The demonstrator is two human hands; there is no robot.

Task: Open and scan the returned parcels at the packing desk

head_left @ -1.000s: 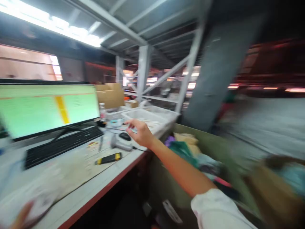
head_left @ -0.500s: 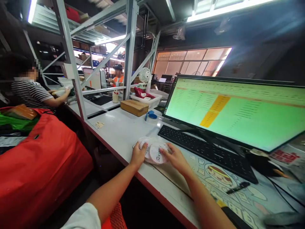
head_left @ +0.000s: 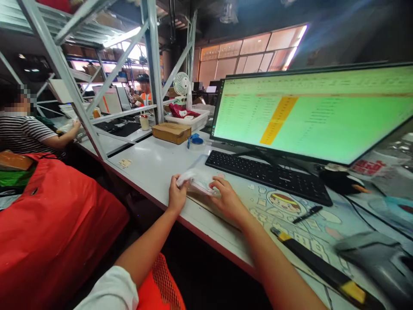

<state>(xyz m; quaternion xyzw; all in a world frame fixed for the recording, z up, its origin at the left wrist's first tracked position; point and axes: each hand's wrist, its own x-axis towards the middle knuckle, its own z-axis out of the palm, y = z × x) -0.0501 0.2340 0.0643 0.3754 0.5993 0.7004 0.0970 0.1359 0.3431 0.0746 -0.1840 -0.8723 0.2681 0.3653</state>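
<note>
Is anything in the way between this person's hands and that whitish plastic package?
Nothing visible is. The left hand grips the left end of the plastic package, and the right hand is at its right edge. The keyboard lies beyond the package, not between it and either hand.

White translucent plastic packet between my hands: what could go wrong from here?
Two possible risks. The white translucent plastic packet is near the front edge of the white desk, so it might drop off if your left hand, which grips one end, loosens. And the black-and-yellow cutter-like tool lies close beside your bare right forearm, so a sideways sweep could knock it; I can't tell whether a blade is exposed.
</note>
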